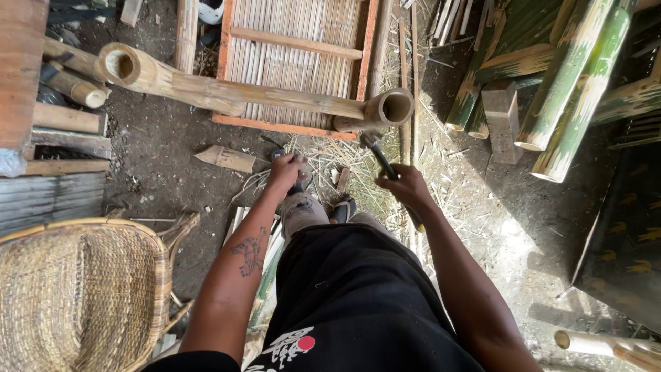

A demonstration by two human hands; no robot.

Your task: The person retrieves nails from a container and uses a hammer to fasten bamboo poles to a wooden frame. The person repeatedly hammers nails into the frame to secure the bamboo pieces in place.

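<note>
Across the dirt floor (172, 172) lies a long bamboo pole (227, 89), both ends hollow, resting over a slatted frame (296, 62). Green poles (571, 89) lean right of it; a wicker chair (76, 296) sits below its left end. Near the pole's right end, right hand (406, 187) fingers grip a hammer (385, 169), raised. Left hand (288, 171) fingers curl shut by the knee; what they hold I cannot tell. No cut or split shows on the pole yet. No packages or signs show.

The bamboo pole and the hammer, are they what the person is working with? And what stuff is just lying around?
In use:
- right hand holding the hammer
- hammer head at the bamboo pole
- left hand by the knee, contents unclear

Lying about:
- wicker chair
- green bamboo poles
- slatted bamboo panel
- wooden block
</note>
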